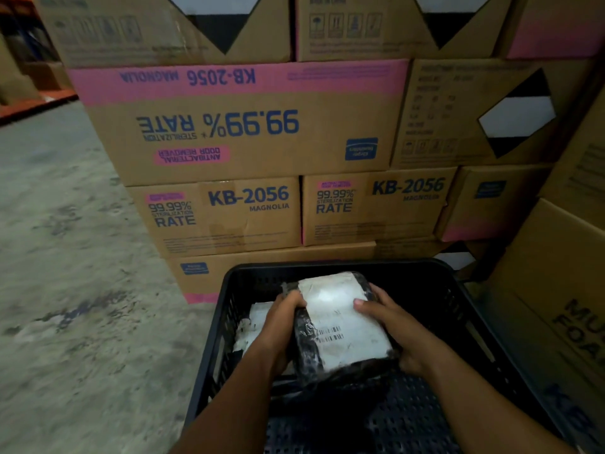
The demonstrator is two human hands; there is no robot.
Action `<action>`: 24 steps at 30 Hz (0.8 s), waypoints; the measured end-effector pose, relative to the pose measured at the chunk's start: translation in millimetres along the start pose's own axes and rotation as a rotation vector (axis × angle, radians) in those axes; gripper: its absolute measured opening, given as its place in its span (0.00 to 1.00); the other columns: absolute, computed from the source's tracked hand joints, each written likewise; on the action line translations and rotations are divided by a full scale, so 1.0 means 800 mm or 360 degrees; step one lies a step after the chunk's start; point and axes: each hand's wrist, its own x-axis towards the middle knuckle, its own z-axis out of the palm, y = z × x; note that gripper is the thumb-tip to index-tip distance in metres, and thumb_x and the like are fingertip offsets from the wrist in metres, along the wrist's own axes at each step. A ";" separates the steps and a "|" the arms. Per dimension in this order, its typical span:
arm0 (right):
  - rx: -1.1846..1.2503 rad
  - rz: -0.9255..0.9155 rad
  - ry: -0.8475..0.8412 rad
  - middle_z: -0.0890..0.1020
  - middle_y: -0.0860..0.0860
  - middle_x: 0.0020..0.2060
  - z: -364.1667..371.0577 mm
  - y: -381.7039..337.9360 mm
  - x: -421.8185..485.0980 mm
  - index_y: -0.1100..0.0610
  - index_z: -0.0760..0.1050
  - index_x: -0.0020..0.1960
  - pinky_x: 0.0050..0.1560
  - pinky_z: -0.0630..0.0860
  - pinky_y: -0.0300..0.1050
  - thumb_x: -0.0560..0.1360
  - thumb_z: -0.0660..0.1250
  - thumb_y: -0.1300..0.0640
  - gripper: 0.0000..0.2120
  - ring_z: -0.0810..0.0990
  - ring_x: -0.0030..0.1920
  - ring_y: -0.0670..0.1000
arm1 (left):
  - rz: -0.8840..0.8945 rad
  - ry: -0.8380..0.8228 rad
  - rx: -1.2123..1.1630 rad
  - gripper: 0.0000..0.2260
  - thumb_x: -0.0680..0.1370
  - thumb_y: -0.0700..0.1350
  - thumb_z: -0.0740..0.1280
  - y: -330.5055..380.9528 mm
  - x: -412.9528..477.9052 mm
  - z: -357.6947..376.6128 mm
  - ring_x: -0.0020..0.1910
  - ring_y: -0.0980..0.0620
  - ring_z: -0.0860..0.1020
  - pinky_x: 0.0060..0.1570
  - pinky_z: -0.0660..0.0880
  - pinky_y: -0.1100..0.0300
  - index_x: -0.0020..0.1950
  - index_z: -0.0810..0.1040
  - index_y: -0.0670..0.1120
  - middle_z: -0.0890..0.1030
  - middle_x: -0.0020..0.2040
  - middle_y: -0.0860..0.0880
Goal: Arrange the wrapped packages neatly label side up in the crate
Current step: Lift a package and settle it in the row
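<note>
Your left hand (281, 317) and right hand (389, 317) clamp the black-wrapped package (340, 326) by its long sides, label up, over the black crate (327, 268) middle. It looks soft and slick (grip edges, not film); another package (252, 326) lies by the left wall.

One head-worn wide view is aimed forward and down, close over the crate (484, 309), boxes (242, 132) filling the upper frame.

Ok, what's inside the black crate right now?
Both hands, left hand and right hand, hold a black-wrapped package label up inside the crate. Another package lies left; anything beneath is hidden.
</note>
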 end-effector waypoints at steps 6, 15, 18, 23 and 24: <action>0.0001 -0.0152 -0.0072 0.83 0.57 0.60 0.023 -0.013 0.006 0.41 0.71 0.71 0.47 0.83 0.61 0.60 0.82 0.53 0.42 0.86 0.52 0.62 | 0.0147 -0.0028 -0.0013 0.29 0.71 0.51 0.73 0.030 -0.014 -0.016 0.55 0.37 0.82 0.58 0.78 0.35 0.69 0.69 0.51 0.80 0.62 0.40; 0.0448 -0.0127 -0.0161 0.81 0.55 0.61 0.047 -0.004 0.016 0.50 0.74 0.67 0.44 0.82 0.55 0.67 0.75 0.59 0.29 0.83 0.57 0.61 | 0.0336 0.0396 -0.0200 0.11 0.75 0.49 0.74 0.033 -0.030 -0.052 0.47 0.40 0.84 0.47 0.83 0.43 0.54 0.79 0.47 0.84 0.51 0.42; 0.0324 -0.0122 -0.0095 0.79 0.58 0.61 0.055 0.008 0.021 0.50 0.76 0.62 0.43 0.83 0.57 0.72 0.72 0.66 0.22 0.83 0.55 0.64 | 0.0246 0.0398 -0.0207 0.11 0.74 0.46 0.75 0.035 -0.037 -0.062 0.42 0.42 0.83 0.41 0.82 0.46 0.51 0.77 0.45 0.83 0.48 0.42; -0.0041 -0.0099 -0.0186 0.80 0.62 0.60 0.041 -0.012 0.024 0.48 0.83 0.55 0.45 0.82 0.56 0.70 0.70 0.69 0.20 0.84 0.53 0.65 | -0.0006 0.0023 0.0423 0.23 0.67 0.55 0.80 0.050 -0.043 -0.089 0.47 0.44 0.84 0.45 0.79 0.49 0.58 0.80 0.49 0.87 0.50 0.45; -0.0138 -0.0078 -0.0216 0.80 0.61 0.59 0.039 -0.015 0.025 0.47 0.83 0.55 0.46 0.82 0.55 0.69 0.70 0.69 0.21 0.83 0.54 0.65 | -0.0033 -0.0067 0.0514 0.25 0.65 0.54 0.81 0.049 -0.042 -0.087 0.47 0.44 0.84 0.46 0.78 0.49 0.60 0.78 0.53 0.87 0.51 0.46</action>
